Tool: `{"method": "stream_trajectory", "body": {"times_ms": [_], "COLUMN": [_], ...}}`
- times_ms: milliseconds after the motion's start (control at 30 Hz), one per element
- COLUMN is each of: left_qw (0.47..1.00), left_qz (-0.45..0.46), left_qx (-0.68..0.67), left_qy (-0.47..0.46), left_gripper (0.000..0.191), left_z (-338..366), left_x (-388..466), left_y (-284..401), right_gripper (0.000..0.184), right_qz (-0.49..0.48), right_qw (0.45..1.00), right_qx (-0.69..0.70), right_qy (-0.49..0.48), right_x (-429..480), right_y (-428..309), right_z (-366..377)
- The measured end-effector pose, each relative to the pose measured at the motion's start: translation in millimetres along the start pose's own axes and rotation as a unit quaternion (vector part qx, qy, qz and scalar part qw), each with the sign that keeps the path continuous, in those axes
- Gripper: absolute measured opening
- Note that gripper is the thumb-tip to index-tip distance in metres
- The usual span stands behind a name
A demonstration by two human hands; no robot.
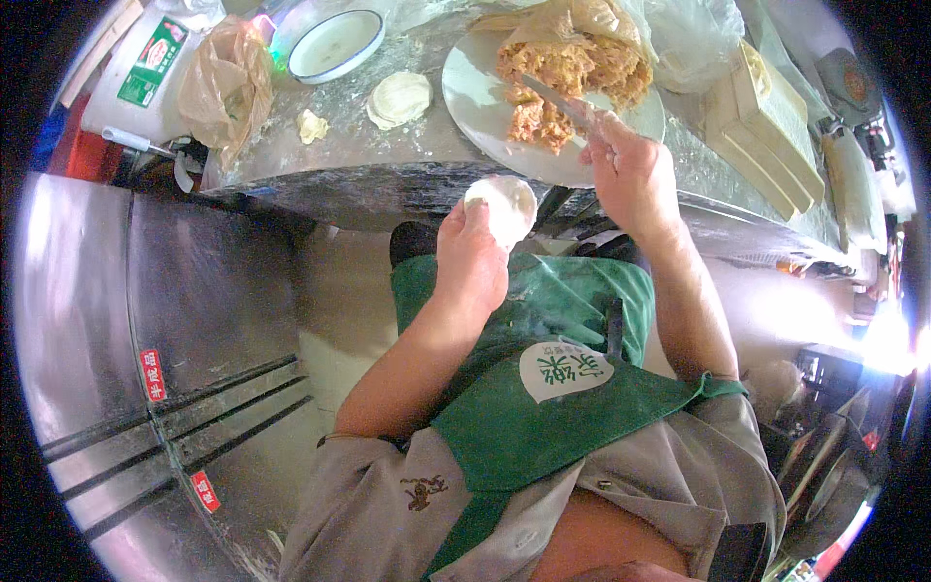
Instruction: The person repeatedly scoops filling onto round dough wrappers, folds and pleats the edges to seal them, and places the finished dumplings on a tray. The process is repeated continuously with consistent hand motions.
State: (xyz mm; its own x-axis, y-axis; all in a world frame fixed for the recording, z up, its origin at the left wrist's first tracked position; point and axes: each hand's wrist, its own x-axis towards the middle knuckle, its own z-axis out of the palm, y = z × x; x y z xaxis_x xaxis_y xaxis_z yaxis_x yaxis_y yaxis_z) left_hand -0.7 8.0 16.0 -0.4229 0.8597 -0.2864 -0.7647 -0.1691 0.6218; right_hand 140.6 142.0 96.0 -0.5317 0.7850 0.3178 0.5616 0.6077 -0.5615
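Observation:
In my left hand lies a round dough wrapper, held up just in front of the table's front edge. My right hand grips a flat metal spatula or knife; its blade reaches over the minced filling. That filling sits on a large pale round plate, with a bigger mound behind it, partly wrapped in a plastic bag. Left of the plate, a stack of dough wrappers rests on the floury table beside a small lump of dough.
A blue-rimmed enamel dish and a tan plastic bag stand at the back left. Stacked pale boxes lean at the right. The metal table's front edge runs before my knees. Steel cabinet doors are at my left.

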Motion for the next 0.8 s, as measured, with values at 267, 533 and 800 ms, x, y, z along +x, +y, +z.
{"method": "stream_trajectory", "body": {"times_ms": [267, 533, 800], "left_qw": [0.995, 0.996, 0.996], "left_qz": [-0.032, -0.049, -0.054], "left_qx": [-0.089, -0.077, -0.066], "left_qy": [0.001, 0.005, 0.009], "left_gripper": [0.032, 0.035, 0.039], "left_z": [24, 27, 35], "left_x": [19, 28, 26], "left_y": [9, 17, 21], "right_gripper": [0.035, 0.033, 0.040], "right_qz": [-0.079, -0.190, -0.033], "right_qw": [0.972, 0.921, 0.984], "right_qx": [-0.202, -0.303, -0.076], "right_qy": [-0.092, -0.151, -0.158], "right_x": [17, 13, 3], "right_y": [6, 10, -8], "right_z": [0, -7, -11]}}
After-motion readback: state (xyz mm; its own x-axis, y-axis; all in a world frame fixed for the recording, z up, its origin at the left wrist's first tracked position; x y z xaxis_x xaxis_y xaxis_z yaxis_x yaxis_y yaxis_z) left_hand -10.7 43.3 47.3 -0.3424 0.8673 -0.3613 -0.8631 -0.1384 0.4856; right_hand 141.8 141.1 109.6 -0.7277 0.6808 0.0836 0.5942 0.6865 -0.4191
